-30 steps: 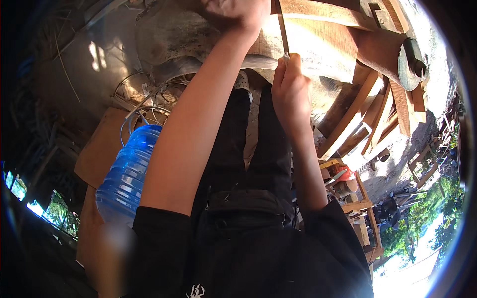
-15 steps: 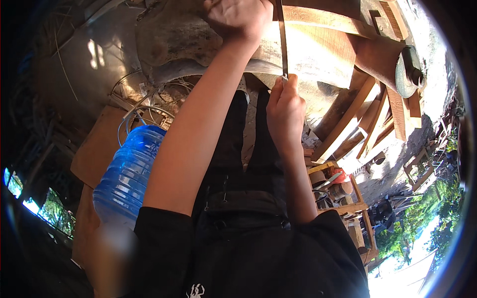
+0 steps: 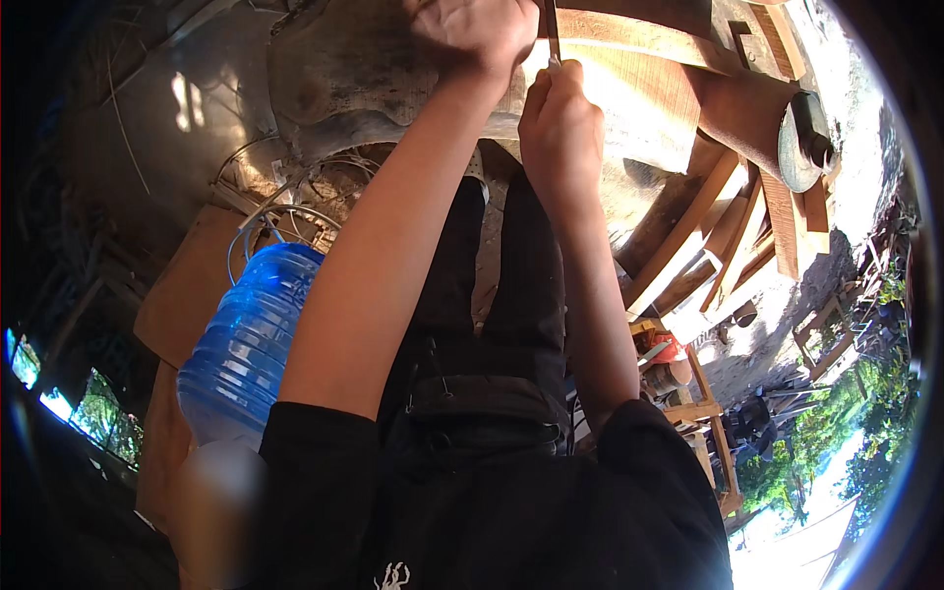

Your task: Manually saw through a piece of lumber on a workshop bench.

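My right hand is closed around the near end of a thin, dark, narrow strip-like tool, whose far end runs out past the top edge. I cannot make out whether it is a file or a blade. Just left of the strip, my left hand is at the upper edge, over the wooden work surface. Its fingers are cut off by the picture edge, so what it touches is hidden. A sunlit pale board lies to the right of both hands.
A large blue water bottle stands left of my left forearm, near coiled wire or hose. At right are a log-like cylinder, several wooden offcuts and a wooden crate with cans and tools.
My right hand has pushed up and away, along with the strip, so less of the strip shows. My left hand has stayed nearly in place.
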Demonstrator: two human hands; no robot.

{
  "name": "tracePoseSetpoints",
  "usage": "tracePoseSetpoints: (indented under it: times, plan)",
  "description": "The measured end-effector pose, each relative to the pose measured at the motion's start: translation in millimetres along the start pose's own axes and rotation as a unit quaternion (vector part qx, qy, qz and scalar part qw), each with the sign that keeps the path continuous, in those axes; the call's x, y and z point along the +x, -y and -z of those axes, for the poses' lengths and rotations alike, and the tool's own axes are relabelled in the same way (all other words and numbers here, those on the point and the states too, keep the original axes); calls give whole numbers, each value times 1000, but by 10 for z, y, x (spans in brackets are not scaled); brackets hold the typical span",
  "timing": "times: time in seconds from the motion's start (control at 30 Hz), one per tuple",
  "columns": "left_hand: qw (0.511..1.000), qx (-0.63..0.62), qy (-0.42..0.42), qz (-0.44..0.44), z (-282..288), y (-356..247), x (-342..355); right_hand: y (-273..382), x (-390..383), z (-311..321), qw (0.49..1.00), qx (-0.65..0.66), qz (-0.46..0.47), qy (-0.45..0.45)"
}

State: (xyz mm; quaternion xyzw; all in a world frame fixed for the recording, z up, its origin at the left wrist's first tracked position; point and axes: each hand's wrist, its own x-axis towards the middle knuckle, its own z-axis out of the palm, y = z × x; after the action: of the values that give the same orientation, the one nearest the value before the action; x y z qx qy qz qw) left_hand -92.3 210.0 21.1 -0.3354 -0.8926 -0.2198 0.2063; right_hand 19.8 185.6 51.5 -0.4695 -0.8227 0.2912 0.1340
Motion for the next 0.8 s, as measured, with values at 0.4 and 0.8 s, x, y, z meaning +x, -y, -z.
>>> tracePoseSetpoints:
  times: [0.4, 0.8]
  plan:
    - [1000, -6, 20, -6, 86, -50, -8, 77, 76, 227, 994, 9, -62, 86]
    - [998, -46, -43, -25, 49, -29, -4, 148, 201, 336, 991, 1, -66, 115]
